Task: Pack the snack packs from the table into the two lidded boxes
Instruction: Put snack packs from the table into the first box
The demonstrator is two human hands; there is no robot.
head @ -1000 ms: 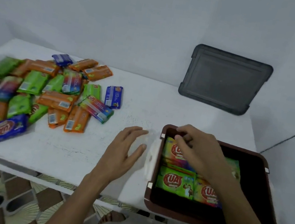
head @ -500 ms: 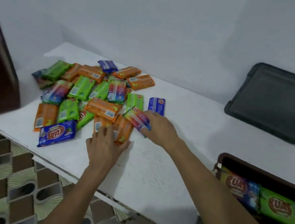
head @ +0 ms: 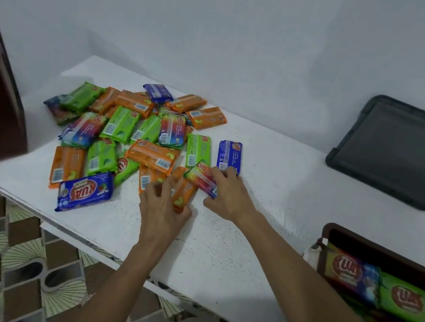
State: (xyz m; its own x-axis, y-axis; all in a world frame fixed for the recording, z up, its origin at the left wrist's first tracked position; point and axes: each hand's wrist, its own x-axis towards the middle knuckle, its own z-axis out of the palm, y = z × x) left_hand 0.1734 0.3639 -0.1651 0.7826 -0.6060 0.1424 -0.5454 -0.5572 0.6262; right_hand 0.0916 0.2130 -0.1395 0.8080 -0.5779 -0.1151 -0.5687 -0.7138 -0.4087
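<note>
Currently, left hand grips an orange pack and right hand pinches a multicoloured pack at the near edge of the pile; open box sits at the right near corner of the table.

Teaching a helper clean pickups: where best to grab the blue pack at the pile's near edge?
Probably pinch the blue pack across its short width, from above on the near side: it lies flat, near long edge free, other packs crowding its far edge.

Both forearms are bare, as are left hand and right hand.
</note>
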